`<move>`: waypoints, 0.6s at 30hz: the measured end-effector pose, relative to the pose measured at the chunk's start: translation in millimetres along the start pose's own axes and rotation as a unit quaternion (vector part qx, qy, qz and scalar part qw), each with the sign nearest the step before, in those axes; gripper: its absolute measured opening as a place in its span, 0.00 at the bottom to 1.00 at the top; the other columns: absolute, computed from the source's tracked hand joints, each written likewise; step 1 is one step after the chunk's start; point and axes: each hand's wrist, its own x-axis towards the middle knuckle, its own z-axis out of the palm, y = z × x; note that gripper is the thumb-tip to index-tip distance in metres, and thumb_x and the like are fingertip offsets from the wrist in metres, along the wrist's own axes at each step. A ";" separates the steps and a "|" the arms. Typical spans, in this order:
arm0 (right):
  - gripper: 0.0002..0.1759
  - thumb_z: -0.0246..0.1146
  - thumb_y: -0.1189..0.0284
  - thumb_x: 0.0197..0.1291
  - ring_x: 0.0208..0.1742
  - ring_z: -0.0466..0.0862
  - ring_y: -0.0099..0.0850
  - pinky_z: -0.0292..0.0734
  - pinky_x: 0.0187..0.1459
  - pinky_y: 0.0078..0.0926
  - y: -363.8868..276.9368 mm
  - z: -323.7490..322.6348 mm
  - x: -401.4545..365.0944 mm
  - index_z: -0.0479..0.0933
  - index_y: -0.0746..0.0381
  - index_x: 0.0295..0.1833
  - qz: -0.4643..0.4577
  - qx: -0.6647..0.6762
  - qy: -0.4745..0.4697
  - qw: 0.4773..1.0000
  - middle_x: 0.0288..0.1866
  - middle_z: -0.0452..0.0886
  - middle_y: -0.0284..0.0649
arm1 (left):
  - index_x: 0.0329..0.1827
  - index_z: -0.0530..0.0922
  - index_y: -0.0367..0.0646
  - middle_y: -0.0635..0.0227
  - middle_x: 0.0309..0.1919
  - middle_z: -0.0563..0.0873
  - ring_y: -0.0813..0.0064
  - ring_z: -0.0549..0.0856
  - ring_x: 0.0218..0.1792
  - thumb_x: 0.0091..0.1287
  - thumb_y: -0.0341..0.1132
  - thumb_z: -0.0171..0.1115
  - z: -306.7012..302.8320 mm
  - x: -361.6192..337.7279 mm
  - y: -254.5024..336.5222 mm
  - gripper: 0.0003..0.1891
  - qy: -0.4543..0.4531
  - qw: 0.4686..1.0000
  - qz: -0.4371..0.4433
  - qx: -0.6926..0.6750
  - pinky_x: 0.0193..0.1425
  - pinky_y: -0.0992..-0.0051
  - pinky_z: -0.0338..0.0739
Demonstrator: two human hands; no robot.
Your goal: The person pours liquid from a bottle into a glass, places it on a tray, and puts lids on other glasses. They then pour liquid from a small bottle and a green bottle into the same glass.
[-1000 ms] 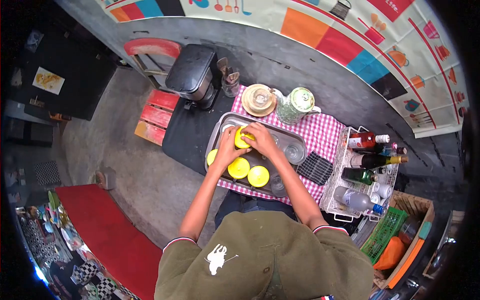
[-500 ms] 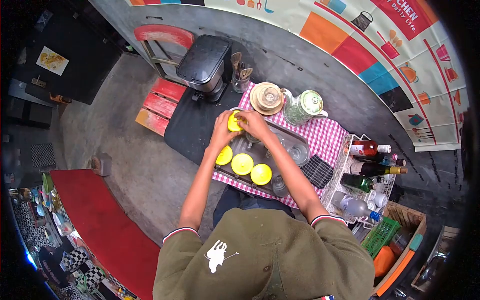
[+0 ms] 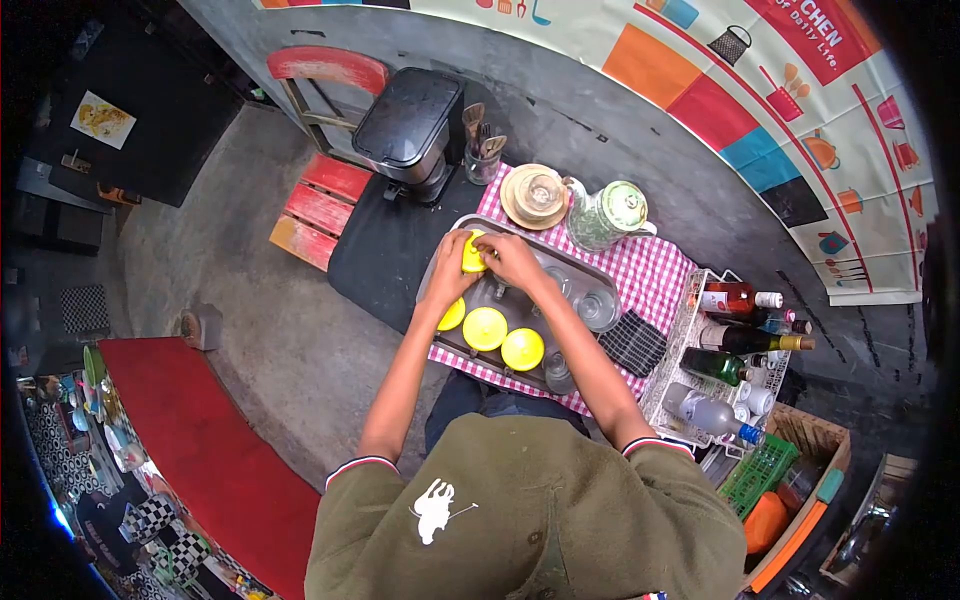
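Over the far left part of a dark tray (image 3: 432, 268), both my hands are at one round yellow lid (image 3: 474, 252). My left hand (image 3: 450, 270) wraps its left side, while the fingers of my right hand (image 3: 512, 262) grip it from the top and right. What lies beneath the lid is mostly hidden by the hands. Along the tray's near side sit more yellow lids: one (image 3: 452, 315) by my left wrist, one (image 3: 485, 328) in the middle and one (image 3: 522, 349) to the right. Clear glasses (image 3: 597, 308) stand at the tray's right side, partly behind my right forearm.
A green-patterned pitcher (image 3: 608, 215), stacked plates (image 3: 522, 205) and a utensil glass (image 3: 482, 165) line the back. A black dispenser (image 3: 408, 120) stands left. To the right are a folded dark cloth (image 3: 633, 343) and a white rack (image 3: 668, 385) of bottles.
Both hands have shifted slightly right and nearer to me with the yellow lid between them. More of the tray's far left corner shows. The other lids stay put.
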 end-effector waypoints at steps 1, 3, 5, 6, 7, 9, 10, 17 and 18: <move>0.15 0.65 0.78 0.53 0.45 0.86 0.47 0.80 0.48 0.41 0.2 -0.1 -0.5 0.83 0.63 0.48 -0.001 0.003 0.004 1.000 0.42 0.87 0.50 | 0.69 0.66 0.39 0.51 0.69 0.68 0.48 0.69 0.70 0.47 0.26 0.77 0.4 0.1 -0.4 0.42 -0.001 1.000 0.001 -0.011 0.73 0.60 0.66; 0.16 0.65 0.78 0.53 0.45 0.87 0.46 0.80 0.50 0.40 -1.0 -0.3 -2.4 0.82 0.66 0.49 0.010 -0.002 -0.001 1.000 0.44 0.86 0.51 | 0.68 0.67 0.38 0.51 0.69 0.68 0.48 0.69 0.70 0.47 0.26 0.77 -0.9 -1.9 0.0 0.42 -0.002 1.000 -0.001 -0.008 0.73 0.61 0.67; 0.17 0.65 0.79 0.53 0.45 0.87 0.46 0.80 0.51 0.40 -3.4 -1.5 -2.7 0.82 0.67 0.50 0.014 -0.007 -0.008 1.000 0.46 0.86 0.51 | 0.68 0.67 0.37 0.51 0.69 0.68 0.48 0.69 0.70 0.48 0.26 0.77 -3.5 -3.1 2.4 0.41 0.000 1.000 -0.002 -0.010 0.73 0.61 0.68; 0.17 0.65 0.79 0.53 0.45 0.87 0.46 0.80 0.51 0.40 -4.2 -2.1 -3.0 0.82 0.67 0.51 0.015 -0.009 -0.012 1.000 0.46 0.86 0.51 | 0.68 0.67 0.37 0.51 0.69 0.68 0.48 0.69 0.70 0.48 0.26 0.77 -3.3 -4.1 2.2 0.41 0.002 1.000 -0.003 -0.014 0.73 0.61 0.68; 0.17 0.65 0.78 0.53 0.45 0.87 0.47 0.80 0.51 0.40 -5.3 -2.4 -3.2 0.82 0.67 0.51 0.016 -0.011 -0.015 1.000 0.47 0.86 0.52 | 0.68 0.67 0.37 0.51 0.69 0.68 0.48 0.69 0.70 0.48 0.26 0.77 -3.3 -5.0 2.1 0.41 0.002 1.000 -0.002 -0.018 0.73 0.61 0.68; 0.17 0.65 0.78 0.53 0.45 0.87 0.47 0.80 0.51 0.40 -7.6 -2.4 -4.3 0.82 0.67 0.51 0.008 -0.006 -0.013 1.000 0.47 0.86 0.52 | 0.68 0.67 0.37 0.51 0.69 0.68 0.48 0.69 0.70 0.48 0.26 0.77 -2.3 -6.1 1.0 0.41 0.015 1.000 0.004 -0.010 0.73 0.60 0.68; 0.17 0.65 0.78 0.53 0.45 0.87 0.48 0.80 0.51 0.40 -8.2 -2.7 -4.9 0.82 0.67 0.51 0.006 -0.003 -0.012 1.000 0.47 0.86 0.52 | 0.68 0.67 0.37 0.51 0.69 0.68 0.47 0.69 0.70 0.48 0.26 0.77 -0.9 -6.5 0.0 0.41 0.020 1.000 0.007 -0.006 0.73 0.60 0.68; 0.17 0.66 0.76 0.53 0.50 0.84 0.49 0.78 0.54 0.42 -8.7 0.3 -9.0 0.82 0.66 0.50 -0.010 -0.029 -0.004 1.000 0.47 0.85 0.51 | 0.71 0.64 0.38 0.48 0.72 0.65 0.46 0.68 0.71 0.49 0.28 0.77 2.3 -13.1 -6.0 0.44 0.015 1.000 -0.007 0.009 0.74 0.60 0.66; 0.16 0.66 0.76 0.54 0.51 0.83 0.49 0.77 0.55 0.43 -9.8 0.0 -9.5 0.82 0.66 0.50 -0.007 -0.031 -0.005 0.999 0.48 0.85 0.51 | 0.71 0.64 0.39 0.47 0.72 0.64 0.46 0.67 0.72 0.49 0.28 0.77 2.2 -14.5 -5.3 0.44 0.013 1.000 -0.011 0.012 0.74 0.60 0.66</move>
